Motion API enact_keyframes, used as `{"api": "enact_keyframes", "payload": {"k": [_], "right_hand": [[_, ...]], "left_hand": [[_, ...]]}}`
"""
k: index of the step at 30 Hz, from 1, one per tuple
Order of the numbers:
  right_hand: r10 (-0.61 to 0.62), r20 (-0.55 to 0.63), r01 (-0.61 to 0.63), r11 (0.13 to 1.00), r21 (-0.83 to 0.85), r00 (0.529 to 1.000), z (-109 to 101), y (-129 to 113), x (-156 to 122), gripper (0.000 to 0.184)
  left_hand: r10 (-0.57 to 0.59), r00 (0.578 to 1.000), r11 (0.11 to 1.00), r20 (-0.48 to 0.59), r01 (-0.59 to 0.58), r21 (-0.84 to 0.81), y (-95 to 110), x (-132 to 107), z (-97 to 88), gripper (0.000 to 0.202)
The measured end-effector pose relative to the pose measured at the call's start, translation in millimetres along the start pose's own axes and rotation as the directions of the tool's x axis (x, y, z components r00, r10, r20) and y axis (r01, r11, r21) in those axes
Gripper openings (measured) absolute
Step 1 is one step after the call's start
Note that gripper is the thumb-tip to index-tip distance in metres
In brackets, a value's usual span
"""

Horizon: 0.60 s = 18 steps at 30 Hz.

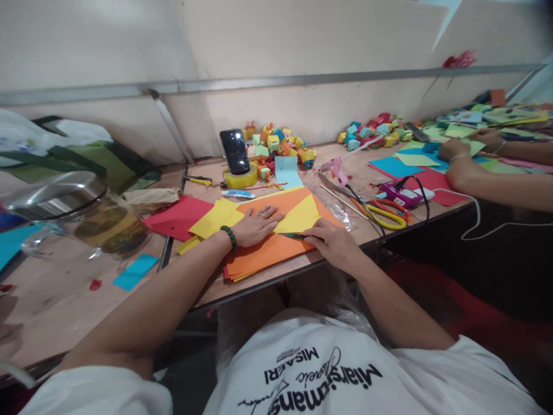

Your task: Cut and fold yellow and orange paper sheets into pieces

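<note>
My left hand [258, 225] lies flat, fingers spread, on a folded yellow paper [298, 216] that rests on a stack of orange sheets [268, 253]. A green bead bracelet circles that wrist. My right hand [330, 242] is closed round a thin dark tool [296, 236], its tip against the lower edge of the yellow paper. More yellow sheets [216, 219] and a red sheet [179, 216] lie to the left.
A phone [234, 151] stands on a tape roll [240, 178]. Small coloured paper boxes [276, 147] are heaped behind. Scissors [384, 213], a glue gun [334, 167] and a purple device [400, 193] lie right. Another person's arms [484, 173] work at the far right. A glass-lidded pot [86, 213] stands left.
</note>
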State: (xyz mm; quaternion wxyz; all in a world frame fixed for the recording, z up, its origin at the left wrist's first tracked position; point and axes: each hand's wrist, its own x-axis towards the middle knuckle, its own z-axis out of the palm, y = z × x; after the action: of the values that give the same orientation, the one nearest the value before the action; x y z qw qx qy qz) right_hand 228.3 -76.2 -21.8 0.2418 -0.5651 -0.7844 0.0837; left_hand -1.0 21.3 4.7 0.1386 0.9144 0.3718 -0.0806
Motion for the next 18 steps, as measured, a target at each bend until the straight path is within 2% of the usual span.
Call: {"api": "enact_keyframes", "payload": {"k": [5,10,14,18], "right_hand": [[0.004,0.007,-0.004,1.0,-0.01,1.0,2,3,-2,0.023],[-0.061,0.022,0.06,0.998,0.029,0.998,-5,19,-2,0.024],[-0.087,0.029,0.086,0.995,0.05,0.996,-13,25,-3,0.024],[-0.072,0.027,0.071,0.997,0.028,0.997,-16,20,-5,0.024]], "left_hand": [[0.012,0.999,0.999,-0.036,-0.014,-0.053,-7,2,-1.4,0.059],[0.07,0.99,0.997,-0.121,-0.073,-0.015,-12,21,-6.0,0.058],[0.14,0.987,0.989,-0.081,-0.136,0.051,0,40,-9.5,0.056],[0.088,0.996,0.993,-0.013,-0.087,0.08,13,51,-10.3,0.059]]}}
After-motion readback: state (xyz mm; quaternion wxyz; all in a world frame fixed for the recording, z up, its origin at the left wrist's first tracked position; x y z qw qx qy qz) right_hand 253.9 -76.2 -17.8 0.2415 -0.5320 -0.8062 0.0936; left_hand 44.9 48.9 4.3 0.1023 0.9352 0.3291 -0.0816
